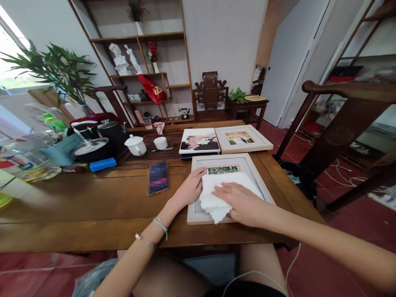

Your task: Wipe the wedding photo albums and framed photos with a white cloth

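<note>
Nearest: right hand [243, 202] lay palm-down on a folded white cloth [213, 205], fingers mostly straight and a little spread; it pressed the cloth rather than clutched it, as far as could be seen; left hand [195, 184] rested along the left side of the wooden picture frame [251, 169], fingers nearly straight and close together, no object visible in its grip; it looked like a steadying hand, though thumb contact couldn't be told.

Frame lay flat, face up, on the brown table [123, 229], near the front edge and between the forearms; cloth covered the middle of the face and hung over toward the frame's near side; top strip of the small inset photo [224, 169] showed, as did the pale border at upper right.

Status, judged: wiping looked under way, not finished; how much of the face had been covered couldn't be told; no streaks or dust were readable at this resolution.

Farther: phone [158, 179] lay left of the frame, well apart from the cloth; just behind the frame sat a white-edged photo panel [200, 142] and, beside it, a second frame [264, 143]; both were out of hand contact; whether either had been wiped or was queued couldn't be told.
</note>
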Motion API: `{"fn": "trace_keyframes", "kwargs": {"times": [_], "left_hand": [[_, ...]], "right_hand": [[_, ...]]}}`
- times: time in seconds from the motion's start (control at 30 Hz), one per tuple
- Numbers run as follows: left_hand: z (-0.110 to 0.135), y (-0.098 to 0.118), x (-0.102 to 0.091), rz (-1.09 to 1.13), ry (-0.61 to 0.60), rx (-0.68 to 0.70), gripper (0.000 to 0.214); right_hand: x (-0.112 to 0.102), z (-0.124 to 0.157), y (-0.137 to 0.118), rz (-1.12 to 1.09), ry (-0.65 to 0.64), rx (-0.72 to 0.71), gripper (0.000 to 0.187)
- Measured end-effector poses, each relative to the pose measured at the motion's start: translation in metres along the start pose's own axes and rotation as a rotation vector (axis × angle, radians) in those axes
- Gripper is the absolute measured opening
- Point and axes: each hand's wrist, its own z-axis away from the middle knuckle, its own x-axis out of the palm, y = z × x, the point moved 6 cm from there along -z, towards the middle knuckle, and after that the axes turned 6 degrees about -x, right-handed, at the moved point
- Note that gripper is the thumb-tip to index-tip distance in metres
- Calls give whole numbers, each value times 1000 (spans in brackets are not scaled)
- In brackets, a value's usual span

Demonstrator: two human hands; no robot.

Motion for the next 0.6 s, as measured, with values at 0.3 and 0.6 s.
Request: {"fn": "trace_keyframes", "kwargs": {"times": [0.3, 0.6], "left_hand": [[-1, -2, 0, -15, 13, -30, 42], [0, 1, -2, 19, 25, 27, 39]], "right_hand": [[-13, -47, 95, 246, 270, 246, 78], [-1, -54, 46, 240, 85, 215, 69]]}}
